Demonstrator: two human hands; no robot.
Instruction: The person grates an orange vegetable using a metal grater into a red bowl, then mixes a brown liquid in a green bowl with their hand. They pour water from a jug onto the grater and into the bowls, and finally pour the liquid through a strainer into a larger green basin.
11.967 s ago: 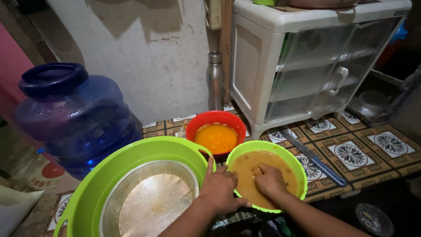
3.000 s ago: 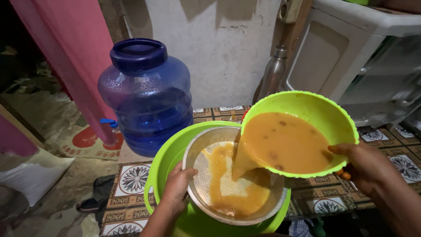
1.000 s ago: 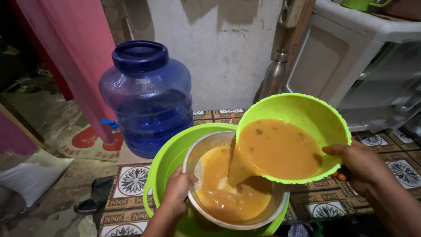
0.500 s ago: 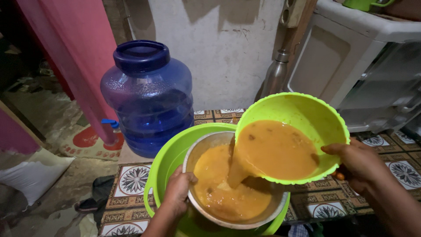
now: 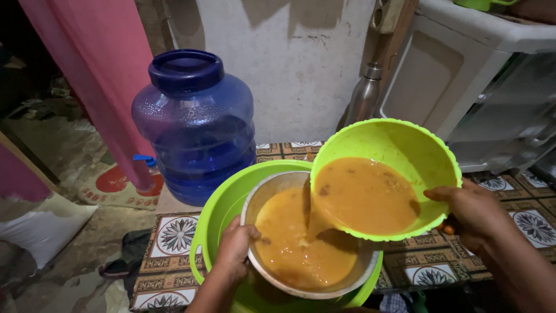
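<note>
Right hand [image 5: 472,211] tilts green bowl [image 5: 394,145] over metal strainer [image 5: 272,191], left hand [image 5: 234,246] steadying.

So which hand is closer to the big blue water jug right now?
Left. The left hand grips the metal strainer's rim just below the blue water jug; the right hand holds the green bowl farther away, toward the cabinet side.

The tilted green bowl [image 5: 399,148] hangs over the metal sieve [image 5: 263,194], closing its right side from above. A big blue water jug [image 5: 197,124] blocks the far left, a steel flask [image 5: 366,95] and white cabinet [image 5: 463,75] behind. Patterned floor [image 5: 174,237] lies open left.
</note>
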